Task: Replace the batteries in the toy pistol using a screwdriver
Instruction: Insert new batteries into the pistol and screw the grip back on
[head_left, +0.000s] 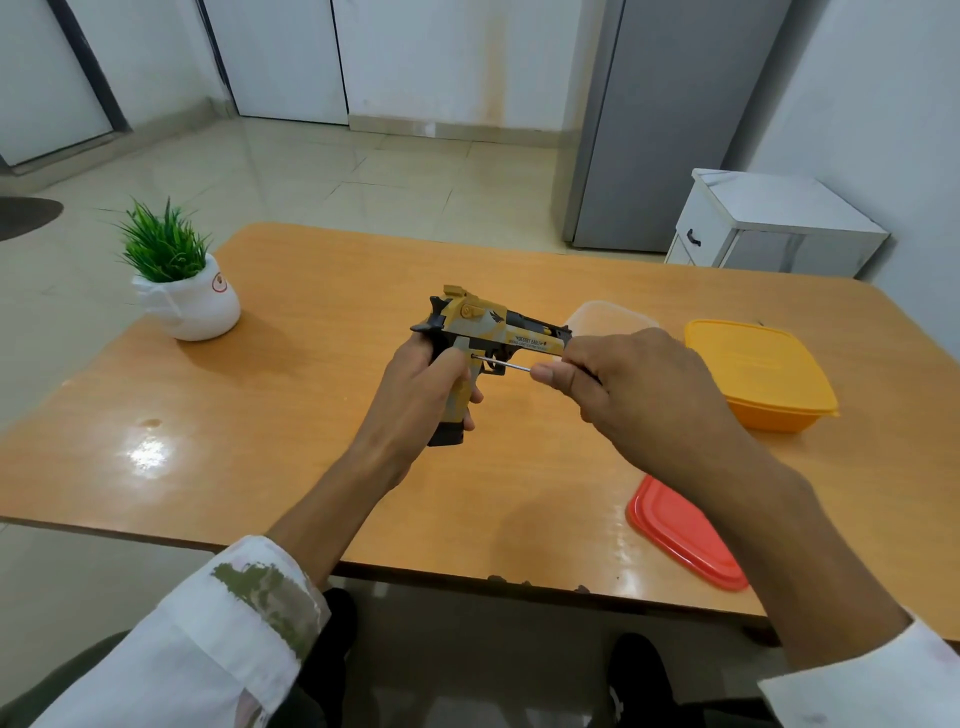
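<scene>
white rolled sleeve (208, 639), my left arm, lowest in frame. left hand (415, 389): wrapped round the grip of the yellow, grey and black plastic toy pistol (498, 332), upright over the orange wooden table (311, 415), barrel pointing right. right hand (623, 384): pinching a thin steel-shafted screwdriver (504, 363), tip at the pistol's grip beside the trigger. red plastic lid (685, 535), near right. yellow lidded plastic box (753, 374), clear plastic tub (608, 314), beyond my right hand. green artificial plant in white pot (182, 280), far left.
</scene>
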